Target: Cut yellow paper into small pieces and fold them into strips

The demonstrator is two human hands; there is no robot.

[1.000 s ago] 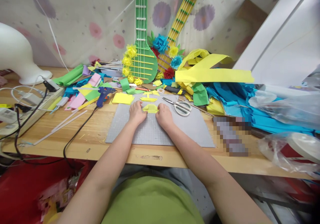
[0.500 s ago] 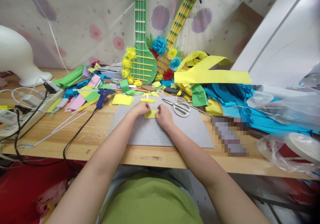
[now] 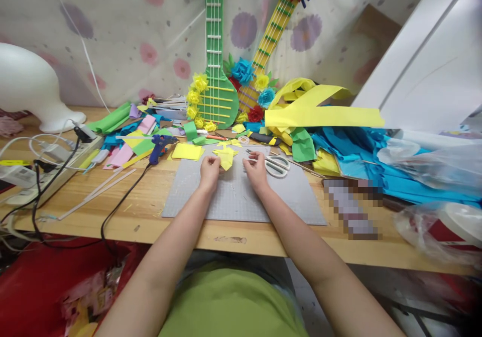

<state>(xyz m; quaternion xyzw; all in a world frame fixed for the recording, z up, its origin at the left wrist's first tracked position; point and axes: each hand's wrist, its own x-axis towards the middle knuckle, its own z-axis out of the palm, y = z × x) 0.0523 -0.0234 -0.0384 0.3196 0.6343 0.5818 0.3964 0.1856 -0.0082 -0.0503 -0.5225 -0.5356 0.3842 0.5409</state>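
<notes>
My left hand (image 3: 210, 172) pinches the edge of a small yellow crepe paper piece (image 3: 226, 158), which stands up with a pointed lower end. To its right, my right hand (image 3: 256, 171) hovers above the grey cutting mat (image 3: 241, 207), fingers loosely bent and thumb apart, with nothing visible in it. White-handled scissors (image 3: 277, 167) lie just beyond the right hand, their blades partly hidden by its fingers. More yellow paper strips lie behind the held piece, and a folded yellow paper stack (image 3: 187, 151) rests at the mat's upper left.
A blue glue gun (image 3: 158, 147) lies on the left, its cord trailing over the table edge, near a power strip (image 3: 56, 169). Behind stand a green paper instrument (image 3: 219, 101) and a yellow one. Blue crepe paper (image 3: 346, 151) heaps up at right.
My hands have drawn apart; the right one has let go of the yellow paper. The paper is now upright in my left hand, where it lay flatter between both. The view has shifted slightly.
</notes>
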